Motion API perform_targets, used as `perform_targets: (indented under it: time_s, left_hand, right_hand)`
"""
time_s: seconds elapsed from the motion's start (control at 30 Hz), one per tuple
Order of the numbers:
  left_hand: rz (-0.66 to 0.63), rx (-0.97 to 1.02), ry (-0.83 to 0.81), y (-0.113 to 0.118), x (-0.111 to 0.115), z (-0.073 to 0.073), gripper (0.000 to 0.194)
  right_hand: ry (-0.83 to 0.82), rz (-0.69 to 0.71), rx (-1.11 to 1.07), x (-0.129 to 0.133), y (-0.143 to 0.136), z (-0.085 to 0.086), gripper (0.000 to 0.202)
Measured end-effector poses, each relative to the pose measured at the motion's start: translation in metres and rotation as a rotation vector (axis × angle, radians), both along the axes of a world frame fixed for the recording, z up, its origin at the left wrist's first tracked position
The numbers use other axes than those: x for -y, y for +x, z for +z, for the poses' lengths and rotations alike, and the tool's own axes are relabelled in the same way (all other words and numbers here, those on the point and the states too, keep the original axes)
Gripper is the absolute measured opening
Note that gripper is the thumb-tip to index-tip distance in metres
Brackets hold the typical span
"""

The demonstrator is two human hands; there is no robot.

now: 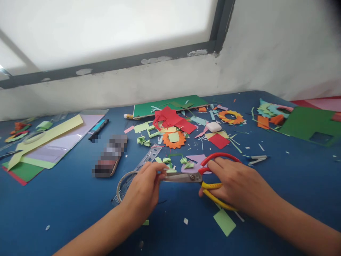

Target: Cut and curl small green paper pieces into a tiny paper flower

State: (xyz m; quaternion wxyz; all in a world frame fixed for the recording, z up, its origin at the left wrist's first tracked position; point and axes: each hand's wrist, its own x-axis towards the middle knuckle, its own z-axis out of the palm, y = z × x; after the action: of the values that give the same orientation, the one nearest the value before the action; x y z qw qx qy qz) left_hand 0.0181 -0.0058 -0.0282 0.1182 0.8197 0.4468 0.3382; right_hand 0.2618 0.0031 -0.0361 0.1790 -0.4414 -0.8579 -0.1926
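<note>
In the head view my right hand (237, 179) grips scissors (183, 177) by their red and yellow handles, with the blades pointing left. At the blade tips is my left hand (145, 186), thumb and fingers pinched together; whatever lies between them is too small to make out. A roll of tape (118, 187) and a clear ruler (149, 156) lie partly hidden behind that hand. Just beyond the blades are folded light green paper pieces (188, 163) and a lilac paper scrap (197, 160). A light green paper rectangle (225, 222) rests below my right hand.
An orange paper ring (174, 145), red paper (170, 119) and a white rounded object (213, 127) lie farther back. Phone-like object (112, 156) and marker (99, 129) are left, near paper sheets (66, 138). Right are a compass-like tool (257, 159) and green card (306, 124).
</note>
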Motion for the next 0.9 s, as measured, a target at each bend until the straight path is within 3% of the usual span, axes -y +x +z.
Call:
perform_targets:
  time_s: [0.13, 0.2, 0.43, 0.6, 0.67, 0.7, 0.77, 0.9]
  left_hand:
    - [0.093, 0.326, -0.177, -0.003, -0.002, 0.006, 0.017]
    - [0.063, 0.461, -0.31, -0.003, -0.003, 0.009, 0.023]
    - [0.031, 0.538, -0.609, 0.002, -0.004, 0.007, 0.029]
    - [-0.072, 0.614, -0.888, 0.007, 0.001, 0.008, 0.035]
    - [-0.187, 0.66, -1.05, 0.01, 0.007, 0.008, 0.041]
    - [-0.252, 0.685, -1.115, 0.011, 0.01, 0.008, 0.044]
    - [-0.338, 0.73, -1.188, 0.014, 0.016, 0.007, 0.049]
    - [-0.37, 0.778, -1.259, 0.014, 0.022, 0.005, 0.049]
  right_hand:
    - [-0.185, -0.208, -0.085, -0.014, 0.02, -0.003, 0.044]
    - [-0.313, -0.305, -0.139, -0.024, 0.031, -0.006, 0.039]
    - [-0.39, -0.321, -0.205, -0.045, 0.05, -0.019, 0.041]
    - [-0.355, -0.216, -0.241, -0.03, 0.033, -0.005, 0.03]
    - [-0.368, -0.088, -0.278, -0.015, 0.017, 0.003, 0.022]
    - [-0.424, 0.077, -0.347, -0.007, 0.01, 0.007, 0.017]
    - [-0.518, 0.254, -0.45, 0.007, -0.004, 0.011, 0.008]
    - [-0.572, 0.335, -0.521, 0.017, -0.012, 0.009, 0.01]
